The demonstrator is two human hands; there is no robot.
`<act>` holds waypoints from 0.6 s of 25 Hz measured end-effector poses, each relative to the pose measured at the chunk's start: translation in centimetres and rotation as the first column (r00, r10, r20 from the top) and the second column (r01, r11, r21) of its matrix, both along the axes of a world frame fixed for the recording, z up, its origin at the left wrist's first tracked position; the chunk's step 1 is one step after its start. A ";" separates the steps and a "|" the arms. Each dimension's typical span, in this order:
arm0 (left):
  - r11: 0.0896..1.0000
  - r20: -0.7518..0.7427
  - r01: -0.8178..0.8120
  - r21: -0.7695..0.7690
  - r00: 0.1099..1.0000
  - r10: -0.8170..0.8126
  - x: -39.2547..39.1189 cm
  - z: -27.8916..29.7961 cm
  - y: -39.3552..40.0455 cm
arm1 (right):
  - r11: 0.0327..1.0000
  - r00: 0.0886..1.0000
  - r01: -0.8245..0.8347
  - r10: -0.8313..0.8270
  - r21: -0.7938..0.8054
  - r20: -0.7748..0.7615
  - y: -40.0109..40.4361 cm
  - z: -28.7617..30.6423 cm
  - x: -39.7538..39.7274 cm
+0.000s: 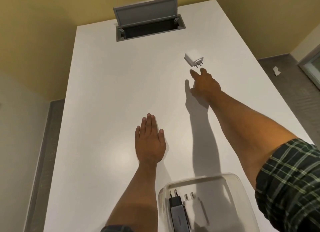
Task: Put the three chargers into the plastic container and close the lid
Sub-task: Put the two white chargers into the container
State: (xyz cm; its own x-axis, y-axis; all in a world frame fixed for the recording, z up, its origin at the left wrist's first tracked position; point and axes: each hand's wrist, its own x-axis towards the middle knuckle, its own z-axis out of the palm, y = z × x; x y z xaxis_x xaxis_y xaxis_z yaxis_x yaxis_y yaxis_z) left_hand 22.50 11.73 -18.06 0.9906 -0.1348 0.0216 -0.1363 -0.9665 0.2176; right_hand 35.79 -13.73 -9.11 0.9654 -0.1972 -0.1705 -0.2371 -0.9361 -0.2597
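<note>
The right hand [205, 86] was stretched out with its fingers spread and held nothing. The last white charger [193, 59] lay on the white table [103, 93], just past the fingertips, not touched yet. This looked like the step of getting the third charger. Next, the fingers likely had to close around it and carry it back.

The left hand [150, 141] lay flat and empty. Near that arm sat one clear plastic container [242, 185]. Inside were two chargers: one black charger [176, 204] and one white flat charger [194, 205]. That made three chargers. No lid could be seen.

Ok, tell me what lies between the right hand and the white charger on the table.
Nothing: in the head view only bare white table separates the right hand from the white charger.
</note>
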 end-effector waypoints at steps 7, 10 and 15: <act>0.998 0.026 -0.064 0.009 0.998 0.063 3.1 0.0 -0.6 | 0.999 0.991 0.043 -0.047 0.033 0.122 -1.5 -0.1 7.5; 0.996 0.020 -0.085 -0.001 0.996 0.085 4.0 0.1 -0.8 | 0.999 0.998 0.035 -0.034 -0.040 0.046 -1.7 -0.9 10.5; 0.996 0.022 -0.087 -0.014 0.996 0.087 4.2 0.2 -1.0 | 0.987 0.995 0.035 -0.020 -0.158 0.095 -1.5 -3.9 12.4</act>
State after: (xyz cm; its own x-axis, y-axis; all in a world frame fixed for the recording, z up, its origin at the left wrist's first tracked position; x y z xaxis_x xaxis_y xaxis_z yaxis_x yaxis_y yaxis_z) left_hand 26.71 10.75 -17.87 0.9978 -0.0476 0.0455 -0.0567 -0.9721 0.2277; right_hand 48.15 -15.27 -13.00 0.9694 -0.2414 -0.0444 -0.2452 -0.9607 -0.1299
